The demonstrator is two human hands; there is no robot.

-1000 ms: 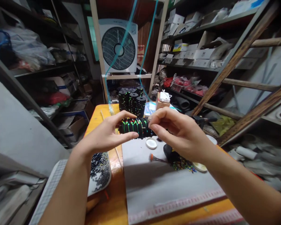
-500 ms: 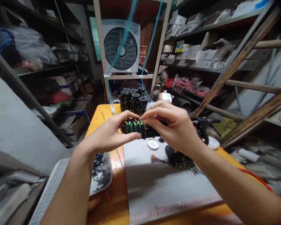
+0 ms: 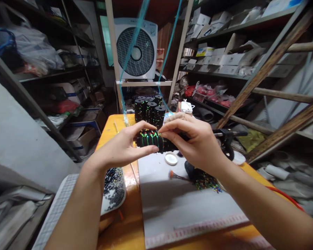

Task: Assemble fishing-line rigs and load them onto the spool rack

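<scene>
A black ribbed roll [image 3: 151,139] wound with bright green line and dotted with small coloured bits lies sideways over the table. My left hand [image 3: 120,146] grips it from the left, fingers over the top and thumb along the near side. At the roll's right end, my right hand [image 3: 195,139] pinches thumb and forefinger together at the upper edge. Whatever sits between those fingertips is too small to make out. A dark shaft with a black clamp-like mechanism [image 3: 225,139] extends to the right behind my right hand. Several similar black rolls [image 3: 160,113] stand upright behind.
A tray [image 3: 106,205] of small dark and grey pieces sits at left. On the grey board [image 3: 167,211] are a round white lid [image 3: 171,158], an orange-tipped tool [image 3: 171,174] and many tiny coloured pieces [image 3: 208,184]. Teal strands [image 3: 169,45] hang before a box fan [image 3: 135,52].
Both hands keep hold at the same place on the roll. The right fingertips have shifted very slightly, and the view has moved a little.
</scene>
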